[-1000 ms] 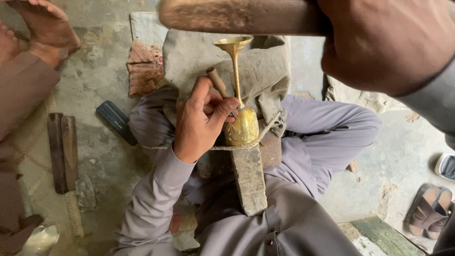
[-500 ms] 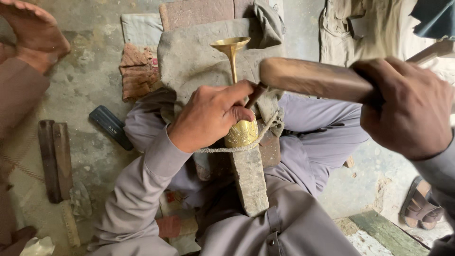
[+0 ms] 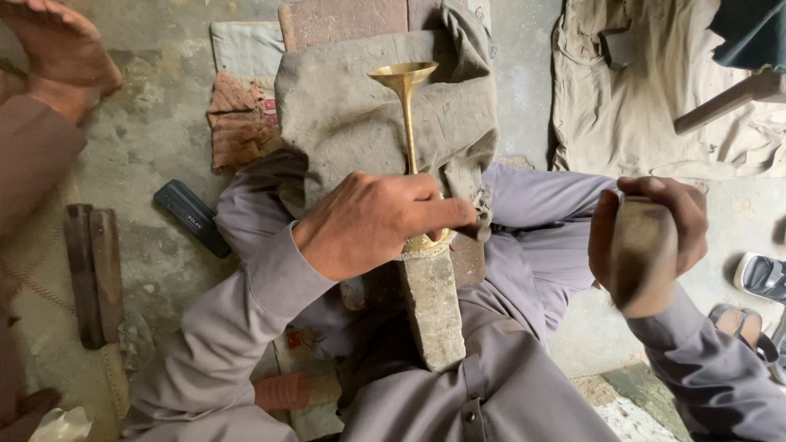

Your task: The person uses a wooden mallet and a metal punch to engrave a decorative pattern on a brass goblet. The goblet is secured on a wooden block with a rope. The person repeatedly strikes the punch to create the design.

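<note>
While the person is sitting on the floor, this is how things are standing:
Left hand [image 3: 372,221]: its fingers are closing around a small dark punch [image 3: 479,225] and pressing down over the base of the brass trumpet-shaped piece [image 3: 405,98].
Brass piece: it is lying on the stone block [image 3: 430,307] between the knees, flared end pointing away over grey cloth [image 3: 360,115].
Right hand [image 3: 647,241]: wrapped tight on a wooden mallet [image 3: 639,254], which has dropped from a raised swing half a second ago to lap height, apart from the punch.
Meaning: a blow looks finished or paused.
Nearby: a dark flat case [image 3: 192,217] is lying on the floor.
</note>
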